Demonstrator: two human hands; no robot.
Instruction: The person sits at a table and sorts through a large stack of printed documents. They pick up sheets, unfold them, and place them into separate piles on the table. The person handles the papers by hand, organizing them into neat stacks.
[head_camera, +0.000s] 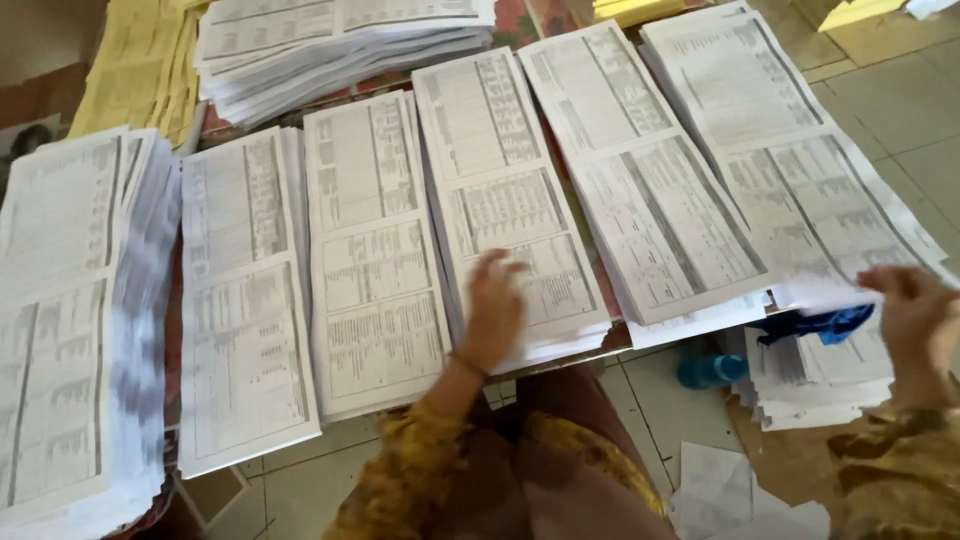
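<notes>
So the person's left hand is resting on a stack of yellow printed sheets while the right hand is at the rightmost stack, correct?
Not quite. In the head view the left hand rests on a stack of white printed sheets, not yellow ones. The right hand is indeed at the rightmost stack.

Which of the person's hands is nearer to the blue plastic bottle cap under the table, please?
Right. The right hand is just up-right of the blue plastic bottle cap; the left hand rests farther left on a paper stack.

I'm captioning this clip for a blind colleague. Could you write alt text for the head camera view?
A person's left hand presses on one of six stacks of printed sheets laid side by side on a table, while the right hand lifts a sheet at the rightmost stack. Yellow paper lies behind.
</notes>
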